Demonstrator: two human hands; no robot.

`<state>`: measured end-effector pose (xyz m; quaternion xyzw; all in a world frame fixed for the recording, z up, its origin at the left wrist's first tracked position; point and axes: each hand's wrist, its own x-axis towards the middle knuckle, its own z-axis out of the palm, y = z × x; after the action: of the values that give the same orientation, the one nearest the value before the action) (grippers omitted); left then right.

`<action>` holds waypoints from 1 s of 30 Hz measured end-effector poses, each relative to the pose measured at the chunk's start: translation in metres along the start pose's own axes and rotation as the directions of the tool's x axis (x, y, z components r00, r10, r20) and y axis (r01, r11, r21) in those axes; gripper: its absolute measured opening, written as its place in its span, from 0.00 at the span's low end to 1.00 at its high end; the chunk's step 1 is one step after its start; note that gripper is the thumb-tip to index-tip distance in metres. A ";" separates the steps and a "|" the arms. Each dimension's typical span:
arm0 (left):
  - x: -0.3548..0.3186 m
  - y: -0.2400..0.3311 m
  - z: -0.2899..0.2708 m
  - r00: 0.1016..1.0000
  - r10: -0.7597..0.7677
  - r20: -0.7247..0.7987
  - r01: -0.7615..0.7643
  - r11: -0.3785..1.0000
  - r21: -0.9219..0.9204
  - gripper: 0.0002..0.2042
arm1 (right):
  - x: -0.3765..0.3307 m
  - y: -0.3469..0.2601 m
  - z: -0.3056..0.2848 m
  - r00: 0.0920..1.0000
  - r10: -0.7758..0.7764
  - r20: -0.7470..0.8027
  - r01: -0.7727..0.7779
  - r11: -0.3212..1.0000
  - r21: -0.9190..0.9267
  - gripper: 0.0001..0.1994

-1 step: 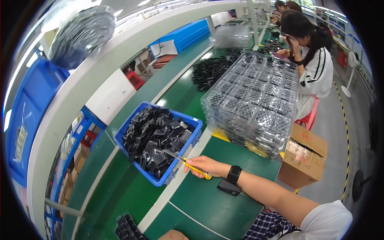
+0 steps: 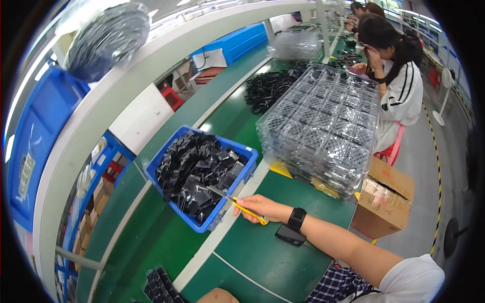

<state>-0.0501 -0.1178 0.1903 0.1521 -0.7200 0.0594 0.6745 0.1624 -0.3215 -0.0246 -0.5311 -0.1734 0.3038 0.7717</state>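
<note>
My right hand is closed round a yellow-handled tool with a long, narrow grey metal end; its exact kind is hard to tell. That end reaches over the near rim of a blue plastic bin, heaped with small flat black pieces, some glossy. Whether the tip touches the pieces cannot be made out. A black band circles my right wrist, and a small black box sits just below it. A rounded patch of bare skin shows at the bottom edge, but no fingers of my left hand are visible.
Beyond the bin, a tall stack of clear plastic trays stands on the green bench, beside a pile of black parts. Black pieces lie at the lower left. A cardboard box and a seated co-worker are on the right.
</note>
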 end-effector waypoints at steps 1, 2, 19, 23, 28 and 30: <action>0.001 -0.004 -0.009 0.998 -0.014 0.062 -0.002 0.968 0.252 0.08 | 0.001 0.003 -0.002 1.000 0.006 -0.003 -0.006 1.000 0.007 0.21; 0.001 -0.016 -0.012 0.996 -0.014 0.084 -0.015 0.943 0.333 0.10 | 0.003 0.005 -0.002 1.000 0.025 0.009 -0.025 1.000 0.005 0.21; -0.103 0.025 0.047 0.883 -0.450 0.137 0.315 0.782 0.538 0.12 | -0.005 -0.005 -0.004 1.000 0.014 -0.011 -0.015 0.999 -0.043 0.21; -0.127 0.026 0.068 0.894 -0.436 0.102 0.311 0.768 0.559 0.12 | -0.006 -0.003 -0.001 0.998 -0.012 -0.056 0.004 0.989 -0.145 0.19; -0.137 0.026 0.073 0.892 -0.441 0.095 0.315 0.759 0.569 0.12 | -0.004 0.002 0.002 0.999 -0.021 -0.035 0.014 0.984 -0.180 0.17; -0.138 0.026 0.075 0.889 -0.448 0.093 0.321 0.756 0.570 0.11 | -0.004 0.003 0.001 1.000 -0.012 -0.026 0.008 0.985 -0.174 0.17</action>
<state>-0.1233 -0.0962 0.0504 0.4867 -0.6978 0.1010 0.5158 0.1577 -0.3228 -0.0265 -0.5996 -0.1916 0.2766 0.7262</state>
